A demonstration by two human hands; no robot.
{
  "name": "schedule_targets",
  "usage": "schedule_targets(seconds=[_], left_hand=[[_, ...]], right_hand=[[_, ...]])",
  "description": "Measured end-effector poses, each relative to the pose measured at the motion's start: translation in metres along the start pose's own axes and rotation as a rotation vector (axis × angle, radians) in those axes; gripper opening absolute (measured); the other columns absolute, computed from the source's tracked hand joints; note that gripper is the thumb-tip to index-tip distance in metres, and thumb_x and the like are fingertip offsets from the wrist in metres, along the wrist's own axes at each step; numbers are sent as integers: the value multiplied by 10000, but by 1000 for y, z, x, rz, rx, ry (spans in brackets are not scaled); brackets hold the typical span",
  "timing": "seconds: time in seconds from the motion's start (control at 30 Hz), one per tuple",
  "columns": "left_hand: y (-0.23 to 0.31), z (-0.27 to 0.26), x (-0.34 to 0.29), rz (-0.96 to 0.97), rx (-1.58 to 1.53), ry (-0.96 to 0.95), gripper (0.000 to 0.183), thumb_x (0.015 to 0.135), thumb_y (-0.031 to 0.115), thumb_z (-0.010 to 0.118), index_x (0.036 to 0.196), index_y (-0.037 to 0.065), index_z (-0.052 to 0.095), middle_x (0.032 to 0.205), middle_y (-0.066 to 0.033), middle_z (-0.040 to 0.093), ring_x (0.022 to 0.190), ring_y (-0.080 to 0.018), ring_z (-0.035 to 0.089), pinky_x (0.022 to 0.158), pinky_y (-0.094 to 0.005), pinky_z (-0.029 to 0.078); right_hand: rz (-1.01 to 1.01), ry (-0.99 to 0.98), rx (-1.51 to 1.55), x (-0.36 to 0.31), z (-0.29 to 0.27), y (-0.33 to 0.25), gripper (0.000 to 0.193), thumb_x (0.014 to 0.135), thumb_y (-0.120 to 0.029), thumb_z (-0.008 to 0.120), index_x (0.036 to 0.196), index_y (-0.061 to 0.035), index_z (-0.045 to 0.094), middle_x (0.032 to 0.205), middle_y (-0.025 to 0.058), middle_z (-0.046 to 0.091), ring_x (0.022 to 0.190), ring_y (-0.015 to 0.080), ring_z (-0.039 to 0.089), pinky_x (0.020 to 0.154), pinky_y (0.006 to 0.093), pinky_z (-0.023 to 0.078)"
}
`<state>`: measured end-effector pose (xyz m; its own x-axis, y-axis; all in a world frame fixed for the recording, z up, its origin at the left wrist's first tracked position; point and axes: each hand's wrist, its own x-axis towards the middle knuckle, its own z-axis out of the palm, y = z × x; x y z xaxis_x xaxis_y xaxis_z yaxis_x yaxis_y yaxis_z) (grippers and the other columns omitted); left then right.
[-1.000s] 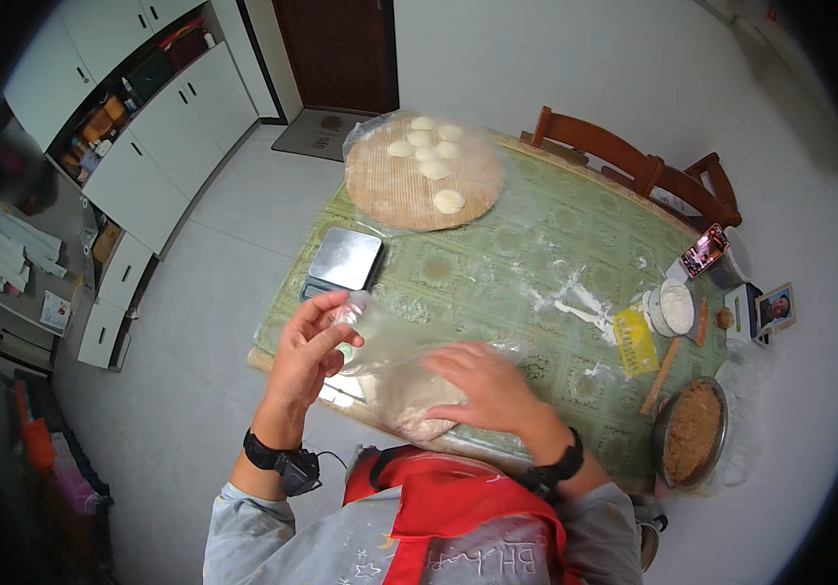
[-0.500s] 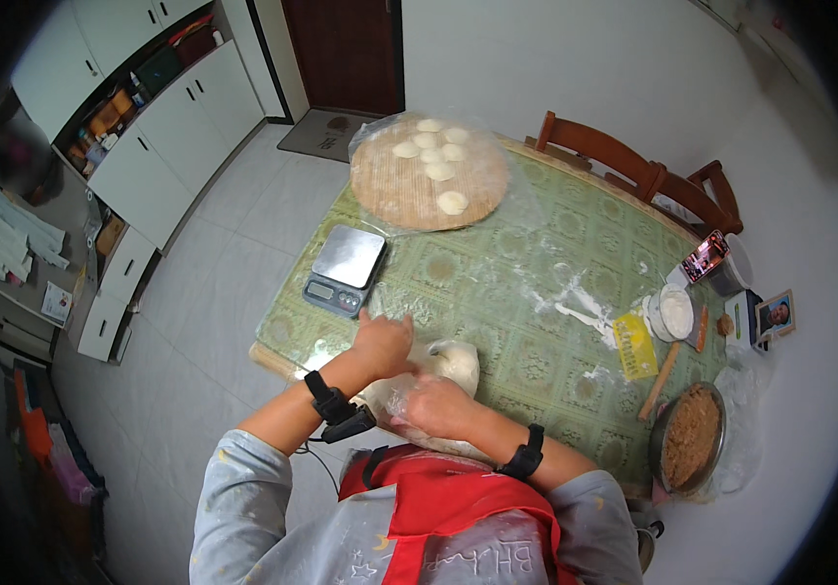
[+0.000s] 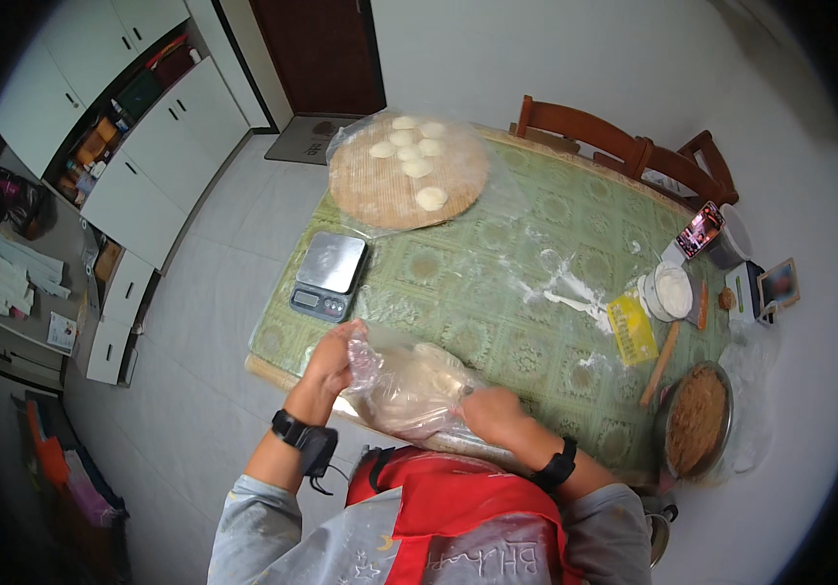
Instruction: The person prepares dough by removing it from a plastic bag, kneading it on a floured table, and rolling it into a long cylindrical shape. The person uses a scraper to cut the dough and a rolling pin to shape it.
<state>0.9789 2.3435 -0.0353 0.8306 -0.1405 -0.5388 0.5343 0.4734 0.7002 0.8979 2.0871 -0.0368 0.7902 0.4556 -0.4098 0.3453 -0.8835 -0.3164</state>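
Observation:
At the table's near edge, a clear plastic sheet lies over pale dough, gathered and wrinkled at its left end. My left hand is closed on that bunched end, near the table's left corner. On the other side of the dough, my right hand pinches the sheet's right edge. A kitchen scale with a bare metal plate stands just beyond my left hand. Farther back, a round woven mat carries several flattened dough pieces under clear film.
White flour is scattered over the green patterned tablecloth. To the right are a flour tub, a yellow packet, a rolling pin, a metal bowl of brown filling and a propped phone. Wooden chairs stand behind.
My hands have moved apart, the left one to the left and the right one to the right. The plastic sheet, bunched between them before, is now spread over the dough.

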Motion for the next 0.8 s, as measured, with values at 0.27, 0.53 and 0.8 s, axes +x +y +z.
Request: schedule_targets(seconds=[0.27,0.53,0.8], left_hand=[[72,74,-83,60,-170,-312,207,960,210,500,827,52,515,596,40,460,449,-29,409,389,-175,351],[40,107,-22,93,-231,-134,133,913,199,546,819,106,527,548,61,411,416,-47,373,339,-208,300],[38,106,5,148,-235,-102,183,956,262,521,844,117,530,541,77,372,426,-43,362,350,-201,278]], right_hand=[[-71,458,60,-1,-48,15,263,865,-266,570,756,-41,654,1153,218,559,701,357,635,608,467,503],[-115,232,78,30,-17,87,203,848,-291,598,871,-107,678,1287,118,528,849,331,638,716,407,516],[416,728,488,-26,-5,218,386,873,-335,588,1170,-89,602,1331,108,503,1182,312,494,955,406,422]])
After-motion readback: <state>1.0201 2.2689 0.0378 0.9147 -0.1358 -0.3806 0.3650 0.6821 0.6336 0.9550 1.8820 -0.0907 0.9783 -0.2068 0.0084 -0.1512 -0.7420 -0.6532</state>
